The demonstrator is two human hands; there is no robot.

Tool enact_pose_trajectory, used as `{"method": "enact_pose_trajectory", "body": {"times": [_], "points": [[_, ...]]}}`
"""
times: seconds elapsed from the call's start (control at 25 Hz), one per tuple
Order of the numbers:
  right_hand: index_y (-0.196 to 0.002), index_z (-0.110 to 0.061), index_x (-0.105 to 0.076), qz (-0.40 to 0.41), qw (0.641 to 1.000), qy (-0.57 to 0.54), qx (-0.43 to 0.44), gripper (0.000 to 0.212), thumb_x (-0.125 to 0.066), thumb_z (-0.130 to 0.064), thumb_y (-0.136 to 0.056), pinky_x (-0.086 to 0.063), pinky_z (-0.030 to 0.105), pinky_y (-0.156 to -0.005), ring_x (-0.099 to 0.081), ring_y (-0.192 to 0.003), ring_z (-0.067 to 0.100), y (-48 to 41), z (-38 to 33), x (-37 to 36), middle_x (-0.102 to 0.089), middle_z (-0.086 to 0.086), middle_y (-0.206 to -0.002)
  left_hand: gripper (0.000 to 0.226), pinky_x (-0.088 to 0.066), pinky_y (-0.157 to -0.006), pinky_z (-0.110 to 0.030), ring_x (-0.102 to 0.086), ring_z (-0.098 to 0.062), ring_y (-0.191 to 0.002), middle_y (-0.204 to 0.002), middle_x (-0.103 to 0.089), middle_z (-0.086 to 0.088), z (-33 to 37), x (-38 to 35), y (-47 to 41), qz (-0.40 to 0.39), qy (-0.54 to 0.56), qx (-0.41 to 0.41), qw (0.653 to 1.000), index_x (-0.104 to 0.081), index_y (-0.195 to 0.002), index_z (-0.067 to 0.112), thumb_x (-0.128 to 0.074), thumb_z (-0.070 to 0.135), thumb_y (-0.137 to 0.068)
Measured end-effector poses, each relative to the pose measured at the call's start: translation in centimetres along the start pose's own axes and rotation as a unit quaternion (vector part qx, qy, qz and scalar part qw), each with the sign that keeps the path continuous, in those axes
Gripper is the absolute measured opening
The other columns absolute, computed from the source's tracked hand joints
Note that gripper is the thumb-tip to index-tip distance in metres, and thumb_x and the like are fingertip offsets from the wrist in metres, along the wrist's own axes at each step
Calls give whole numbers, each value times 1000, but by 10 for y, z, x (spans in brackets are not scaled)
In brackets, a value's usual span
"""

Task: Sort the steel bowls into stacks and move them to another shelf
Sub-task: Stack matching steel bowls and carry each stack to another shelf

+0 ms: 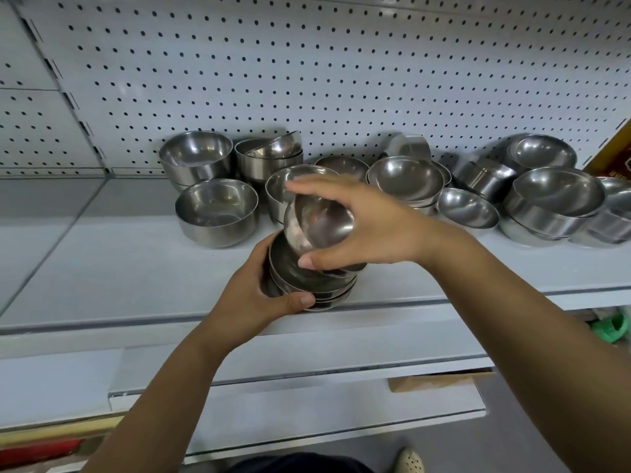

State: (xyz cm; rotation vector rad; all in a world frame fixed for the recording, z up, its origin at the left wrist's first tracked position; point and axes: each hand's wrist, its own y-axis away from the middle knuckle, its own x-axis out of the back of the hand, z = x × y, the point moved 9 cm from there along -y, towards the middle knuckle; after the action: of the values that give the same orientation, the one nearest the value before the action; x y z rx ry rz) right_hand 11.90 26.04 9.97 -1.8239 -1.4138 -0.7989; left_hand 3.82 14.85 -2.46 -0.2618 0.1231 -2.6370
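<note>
My left hand (261,295) grips a short stack of shallow steel bowls (317,288) from its left side, at the front edge of the grey shelf (136,268). Just above that stack, my right hand (362,221) holds a small steel bowl (319,227), tilted, with its lower rim touching the top of the stack. Behind the hands, many loose steel bowls stand along the back of the shelf: two deep bowls at the left (216,211) (196,157), a tilted pile (269,155), and more bowls to the right (406,179) (556,196).
A white pegboard wall (307,70) backs the shelf. The shelf's left part is bare grey surface. Lower shelves (307,367) jut out below, with a cardboard piece (440,382) and a green object (611,327) at the right. A brown box (614,155) stands far right.
</note>
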Motion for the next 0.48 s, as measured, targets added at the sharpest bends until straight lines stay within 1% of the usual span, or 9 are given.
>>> {"method": "enact_pose_trajectory", "body": {"times": [0.08,0.12,0.2,0.28,0.4,0.48], "points": [[-152,-38,-45,-22,1000,1,-4,96,-93,-44,-68,-27,23,-122,-31,-145,-6,-1,-2,-8,-41,-21,-156,99,-51,-98,-19,-62,-5,-126,-135,-65,16,0,1,1,5,-9,6,1000,-44,-149,31,-95,34,-64],[-152,-40,-43,-30,1000,0,-4,99,-93,-46,-68,-29,24,-122,-32,-145,-6,-2,-3,-12,-41,-22,-155,98,-52,-95,-17,-62,-4,-124,-133,-66,17,2,1,1,8,-11,7,1000,-45,-148,29,-97,30,-66],[-152,-45,-40,-39,999,9,-7,103,-92,-54,-63,-35,31,-120,-35,-144,-2,-5,-1,-19,-42,-23,-153,94,-51,-91,-13,-64,-2,-120,-128,-68,20,4,1,1,16,-6,7,1000,-47,-146,25,-94,22,-65],[-149,-46,-42,-44,999,17,-13,104,-91,-60,-59,-36,35,-120,-35,-145,1,-7,2,-24,-43,-23,-154,91,-51,-90,-13,-65,-1,-119,-127,-69,20,4,0,1,17,-1,7,1000,-48,-145,25,-91,19,-64],[-144,-40,-55,-58,998,-13,-16,92,-90,-59,-61,-31,34,-124,-31,-147,-5,-6,5,-31,-40,-23,-158,90,-52,-94,-17,-64,-4,-121,-128,-69,17,4,2,1,13,1,4,1000,-49,-144,26,-91,20,-64],[-143,-37,-58,-55,998,-35,-13,82,-85,-59,-69,-29,34,-125,-30,-148,-7,-3,6,-32,-40,-19,-160,91,-53,-99,-21,-64,-6,-123,-130,-69,15,4,2,1,9,4,-1,1000,-48,-146,25,-91,19,-66]]}}
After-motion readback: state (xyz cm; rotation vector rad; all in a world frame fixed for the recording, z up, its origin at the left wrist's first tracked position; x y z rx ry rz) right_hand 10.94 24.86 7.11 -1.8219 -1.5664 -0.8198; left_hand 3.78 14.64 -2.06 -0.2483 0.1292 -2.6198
